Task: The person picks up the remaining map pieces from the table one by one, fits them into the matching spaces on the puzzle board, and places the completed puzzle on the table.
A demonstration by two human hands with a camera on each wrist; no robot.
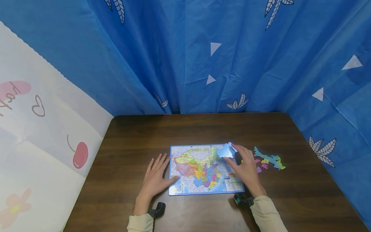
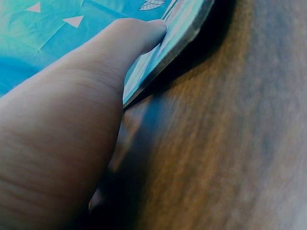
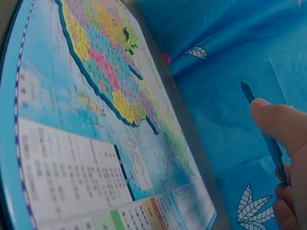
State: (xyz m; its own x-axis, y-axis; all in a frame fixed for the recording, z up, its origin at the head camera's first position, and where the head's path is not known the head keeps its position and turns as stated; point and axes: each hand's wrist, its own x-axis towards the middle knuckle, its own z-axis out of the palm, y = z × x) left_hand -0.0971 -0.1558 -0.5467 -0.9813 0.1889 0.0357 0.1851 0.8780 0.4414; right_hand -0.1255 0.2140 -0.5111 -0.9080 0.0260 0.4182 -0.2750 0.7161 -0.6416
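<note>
A map jigsaw puzzle board [image 1: 204, 194] with a blue border lies on the table, many coloured pieces set in its middle. My right hand [image 1: 246, 166] is over the board's upper right part. Between thumb and fingers it pinches a pale blue puzzle piece [image 1: 226, 151], its surface catching the light. The right wrist view has this piece [image 3: 271, 143] edge-on, raised off the board. My left hand [image 1: 155, 178] rests by the board's left side with its fingers spread. In the left wrist view, the left thumb [image 2: 112, 45] lies across the board's edge.
Right of the board lie loose puzzle pieces: a long blue-green one [image 1: 272, 159], a small yellow one [image 1: 265, 161], a pink one [image 1: 264, 166] and a purple one [image 1: 259, 169]. A blue curtain [image 1: 197, 58] hangs behind the brown table [image 1: 139, 129].
</note>
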